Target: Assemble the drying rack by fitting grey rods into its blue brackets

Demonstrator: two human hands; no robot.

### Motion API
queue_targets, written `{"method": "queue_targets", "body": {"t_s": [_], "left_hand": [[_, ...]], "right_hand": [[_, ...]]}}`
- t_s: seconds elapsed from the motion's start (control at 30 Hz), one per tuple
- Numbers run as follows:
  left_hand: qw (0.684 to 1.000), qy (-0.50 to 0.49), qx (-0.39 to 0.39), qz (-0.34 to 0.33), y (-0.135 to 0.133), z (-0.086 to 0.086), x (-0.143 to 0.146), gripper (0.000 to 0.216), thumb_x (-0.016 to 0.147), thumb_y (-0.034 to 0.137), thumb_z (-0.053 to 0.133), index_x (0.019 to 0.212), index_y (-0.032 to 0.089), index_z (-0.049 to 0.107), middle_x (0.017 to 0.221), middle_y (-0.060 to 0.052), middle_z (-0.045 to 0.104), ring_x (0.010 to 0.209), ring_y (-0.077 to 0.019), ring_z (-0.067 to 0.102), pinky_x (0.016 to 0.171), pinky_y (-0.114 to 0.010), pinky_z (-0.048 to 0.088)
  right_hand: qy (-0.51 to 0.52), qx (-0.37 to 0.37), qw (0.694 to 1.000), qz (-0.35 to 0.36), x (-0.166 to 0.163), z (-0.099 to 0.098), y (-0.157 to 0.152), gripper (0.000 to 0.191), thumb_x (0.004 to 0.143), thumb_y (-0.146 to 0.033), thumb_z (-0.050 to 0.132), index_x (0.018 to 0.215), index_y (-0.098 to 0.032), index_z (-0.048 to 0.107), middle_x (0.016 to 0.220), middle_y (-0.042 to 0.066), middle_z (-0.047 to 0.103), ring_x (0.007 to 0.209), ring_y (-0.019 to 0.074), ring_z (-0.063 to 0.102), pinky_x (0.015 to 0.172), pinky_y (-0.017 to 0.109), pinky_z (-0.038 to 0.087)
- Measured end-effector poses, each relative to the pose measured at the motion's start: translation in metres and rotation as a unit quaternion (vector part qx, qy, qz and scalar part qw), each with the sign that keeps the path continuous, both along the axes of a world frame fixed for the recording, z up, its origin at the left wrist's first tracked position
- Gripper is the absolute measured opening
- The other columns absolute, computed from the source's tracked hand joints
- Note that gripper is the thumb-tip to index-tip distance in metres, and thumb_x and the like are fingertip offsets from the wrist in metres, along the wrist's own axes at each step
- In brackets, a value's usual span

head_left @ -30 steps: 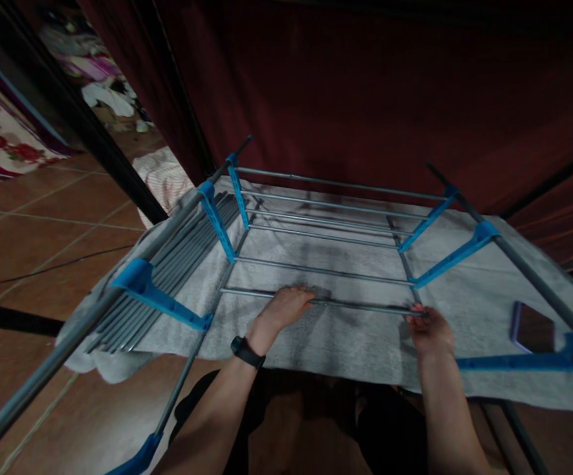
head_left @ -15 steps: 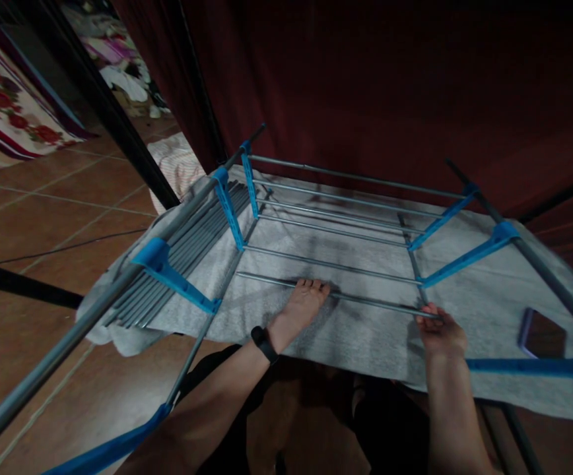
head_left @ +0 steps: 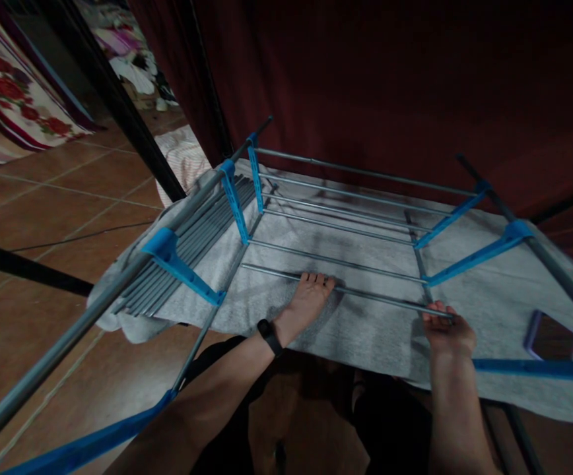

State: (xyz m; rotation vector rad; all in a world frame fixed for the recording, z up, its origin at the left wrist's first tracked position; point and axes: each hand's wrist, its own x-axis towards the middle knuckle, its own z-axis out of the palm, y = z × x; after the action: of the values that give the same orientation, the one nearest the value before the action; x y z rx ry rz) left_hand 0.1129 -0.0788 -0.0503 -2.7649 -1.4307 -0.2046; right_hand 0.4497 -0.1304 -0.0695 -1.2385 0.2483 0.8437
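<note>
A thin grey metal rod (head_left: 380,297) runs crosswise between my hands, low over the grey cloth. My left hand (head_left: 315,295) is closed over its middle from above, with a dark band on the wrist. Near the rod's right end, my right hand (head_left: 449,330) grips it with curled fingers. Beyond lies a rack frame of thick side tubes (head_left: 76,343) and blue plastic brackets (head_left: 182,267). Several crossbars (head_left: 336,257) span between the blue brackets on either side. The held rod's left tip rests close to the left lower tube, apart from any bracket.
A bundle of loose grey rods (head_left: 187,244) lies on the left of the cloth-covered surface (head_left: 366,349). At right is a phone (head_left: 550,335). Black posts (head_left: 123,99) stand at the left, and a dark red curtain (head_left: 366,86) hangs behind.
Both hands keep the same hold on the rod, which stays nearly in place relative to the rack. The whole view has shifted slightly.
</note>
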Motion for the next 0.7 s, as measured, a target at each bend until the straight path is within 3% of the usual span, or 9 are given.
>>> {"method": "queue_targets", "body": {"t_s": [0.33,0.7], "left_hand": [[1.000,0.004,-0.017,-0.006,0.0026,0.0090,0.0006,0.033,0.095,0.008,0.044,0.123,0.018,0.059,0.104,-0.010,0.066,0.100,-0.0253,0.059,0.090,-0.043,0.041],[1.000,0.007,0.009,-0.011,-0.0021,0.0028,0.0086,0.027,0.095,0.009,0.044,0.116,0.014,0.059,0.098,-0.010,0.067,0.097,-0.0250,0.060,0.091,-0.042,0.039]], "right_hand": [[0.014,-0.019,1.000,-0.001,-0.0001,0.0035,0.0011,0.031,0.095,-0.012,0.022,0.090,-0.021,0.052,0.084,0.000,0.066,0.063,0.0106,0.067,0.054,0.027,0.059],[0.008,-0.024,1.000,-0.012,0.0043,0.0016,-0.0013,0.033,0.093,-0.010,0.021,0.078,-0.022,0.048,0.089,0.003,0.064,0.072,0.0131,0.067,0.053,0.028,0.058]]}}
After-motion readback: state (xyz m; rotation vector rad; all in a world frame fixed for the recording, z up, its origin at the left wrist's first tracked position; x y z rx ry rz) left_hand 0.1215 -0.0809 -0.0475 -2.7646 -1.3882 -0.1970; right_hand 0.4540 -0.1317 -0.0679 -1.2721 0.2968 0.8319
